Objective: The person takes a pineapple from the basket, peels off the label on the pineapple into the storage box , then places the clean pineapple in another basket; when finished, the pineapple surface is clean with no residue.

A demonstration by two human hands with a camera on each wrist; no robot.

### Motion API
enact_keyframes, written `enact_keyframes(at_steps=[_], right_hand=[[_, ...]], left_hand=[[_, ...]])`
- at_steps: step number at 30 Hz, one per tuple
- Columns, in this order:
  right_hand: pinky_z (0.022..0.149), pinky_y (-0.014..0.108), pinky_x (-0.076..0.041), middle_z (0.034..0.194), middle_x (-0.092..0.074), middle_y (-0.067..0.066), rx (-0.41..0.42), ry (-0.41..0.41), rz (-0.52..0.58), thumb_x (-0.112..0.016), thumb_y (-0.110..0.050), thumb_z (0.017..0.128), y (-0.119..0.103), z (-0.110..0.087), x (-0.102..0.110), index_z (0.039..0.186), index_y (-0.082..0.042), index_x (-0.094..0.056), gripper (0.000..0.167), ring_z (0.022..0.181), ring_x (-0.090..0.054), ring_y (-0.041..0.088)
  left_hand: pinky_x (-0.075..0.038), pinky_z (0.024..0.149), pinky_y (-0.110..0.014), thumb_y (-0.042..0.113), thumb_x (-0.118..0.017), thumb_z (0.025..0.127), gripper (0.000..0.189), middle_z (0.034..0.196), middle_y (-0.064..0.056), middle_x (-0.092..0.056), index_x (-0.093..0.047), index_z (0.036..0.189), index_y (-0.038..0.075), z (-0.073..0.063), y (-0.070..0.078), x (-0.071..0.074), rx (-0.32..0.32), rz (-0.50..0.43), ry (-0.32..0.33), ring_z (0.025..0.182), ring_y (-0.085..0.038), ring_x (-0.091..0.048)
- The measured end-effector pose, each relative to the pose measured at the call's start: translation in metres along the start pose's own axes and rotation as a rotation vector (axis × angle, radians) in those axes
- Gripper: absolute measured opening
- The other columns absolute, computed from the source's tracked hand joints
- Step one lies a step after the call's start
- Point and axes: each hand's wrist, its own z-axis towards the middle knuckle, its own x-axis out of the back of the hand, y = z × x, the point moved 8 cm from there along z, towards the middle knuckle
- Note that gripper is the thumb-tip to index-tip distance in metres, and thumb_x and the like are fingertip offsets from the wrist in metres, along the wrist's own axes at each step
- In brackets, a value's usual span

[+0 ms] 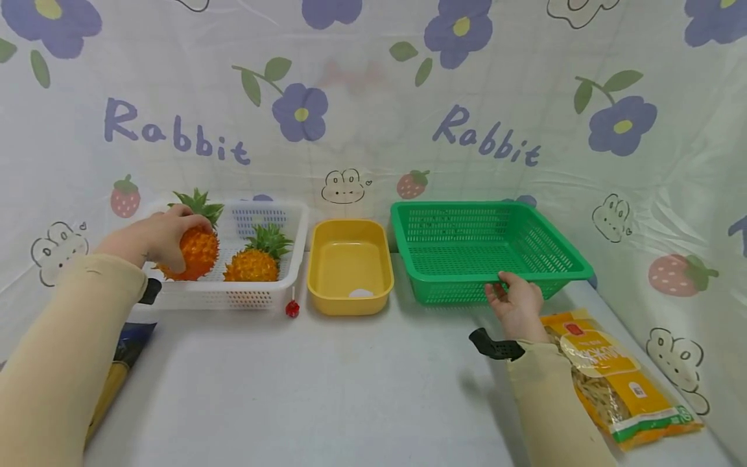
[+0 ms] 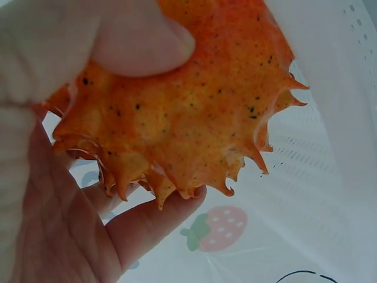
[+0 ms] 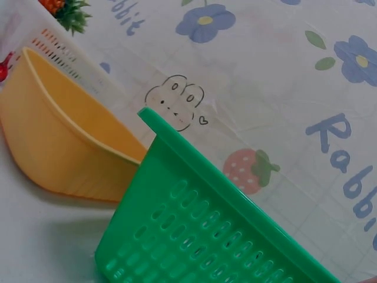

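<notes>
My left hand point(image 1: 166, 237) grips an orange, spiky toy pineapple point(image 1: 200, 253) with green leaves, at the white basket point(image 1: 300, 250). In the left wrist view the thumb presses on the pineapple's glossy, black-speckled skin point(image 2: 194, 118), and fingers curl under its spines. A second, yellower pineapple point(image 1: 252, 266) lies inside the white basket. On the right, my right hand point(image 1: 518, 305) pinches the near rim of a green perforated basket point(image 1: 432, 269). The right wrist view shows that green basket's side point(image 3: 194, 218), while the hand itself is almost wholly out of that view.
Between the baskets stands a yellow tub point(image 1: 350, 305) with a small white patch inside. A small red ball point(image 1: 292, 309) on a white stick is at the white basket's front corner. An orange food packet point(image 1: 618, 383) lies at right; a dark-and-yellow packet point(image 1: 125, 350) lies at left.
</notes>
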Motion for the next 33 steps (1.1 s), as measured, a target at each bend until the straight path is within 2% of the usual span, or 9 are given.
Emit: enact_keyframes(at_steps=[7,11,14,17,22,28,33], right_hand=[[0.073,0.023,-0.049,0.099,-0.034,-0.001,-0.001,0.003,0.006,-0.053,-0.004,0.090,0.000,-0.001,0.000,0.147,-0.035,0.005,0.087,0.087,-0.040,0.016],[0.073,0.023,-0.049,0.099,-0.034,-0.001,-0.002,0.003,-0.003,-0.053,-0.004,0.090,0.001,-0.002,0.000,0.147,-0.035,0.004,0.086,0.087,-0.040,0.016],[0.074,0.023,-0.049,0.099,-0.034,0.000,-0.003,0.009,-0.001,-0.053,-0.005,0.090,0.001,-0.002,0.000,0.147,-0.035,0.002,0.086,0.087,-0.041,0.016],[0.076,0.024,-0.049,0.099,-0.035,0.000,-0.004,0.012,0.006,-0.054,-0.004,0.090,0.002,-0.001,-0.001,0.147,-0.035,-0.002,0.083,0.086,-0.041,0.016],[0.077,0.024,-0.049,0.099,-0.036,0.000,-0.008,0.009,0.003,-0.053,-0.003,0.090,0.002,0.001,-0.004,0.147,-0.033,-0.005,0.080,0.087,-0.041,0.016],[0.074,0.025,-0.049,0.103,-0.038,-0.001,-0.029,0.018,0.014,-0.055,-0.003,0.089,0.002,0.003,-0.005,0.133,-0.024,-0.029,0.056,0.090,-0.042,0.016],[0.072,0.024,-0.050,0.103,-0.038,-0.001,-0.031,0.034,0.009,-0.057,-0.004,0.088,0.002,0.006,-0.004,0.131,-0.022,-0.031,0.053,0.091,-0.043,0.015]], left_hand=[[-0.052,0.057,-0.038,-0.009,-0.071,0.050,0.081,0.133,-0.025,-0.026,-0.050,0.123,0.017,0.002,0.004,-0.004,-0.007,0.010,-0.010,0.098,-0.046,-0.040],[-0.049,0.053,-0.032,-0.011,-0.068,0.052,0.080,0.135,-0.026,-0.022,-0.048,0.125,0.014,0.005,0.004,-0.013,0.007,-0.020,-0.066,0.089,-0.042,-0.043],[-0.050,0.059,-0.034,-0.006,-0.065,0.059,0.074,0.139,-0.028,-0.017,-0.046,0.128,0.010,0.006,0.006,-0.021,0.022,-0.093,-0.128,0.092,-0.041,-0.042],[-0.051,0.075,-0.045,0.004,-0.064,0.067,0.064,0.142,-0.030,-0.014,-0.046,0.129,0.006,0.006,0.010,-0.023,0.021,-0.153,-0.152,0.106,-0.046,-0.038],[-0.041,0.086,-0.060,0.015,-0.058,0.076,0.055,0.143,-0.030,-0.015,-0.046,0.130,0.006,0.004,0.019,-0.018,-0.018,-0.150,-0.127,0.116,-0.048,-0.032],[-0.039,0.089,-0.061,0.018,-0.057,0.079,0.057,0.145,-0.026,-0.018,-0.042,0.134,0.010,0.009,0.032,-0.014,-0.078,-0.106,-0.078,0.119,-0.046,-0.036],[-0.035,0.096,-0.061,0.022,-0.058,0.082,0.056,0.146,-0.024,-0.021,-0.042,0.135,0.010,0.013,0.051,-0.011,-0.151,-0.091,-0.019,0.126,-0.044,-0.032]])
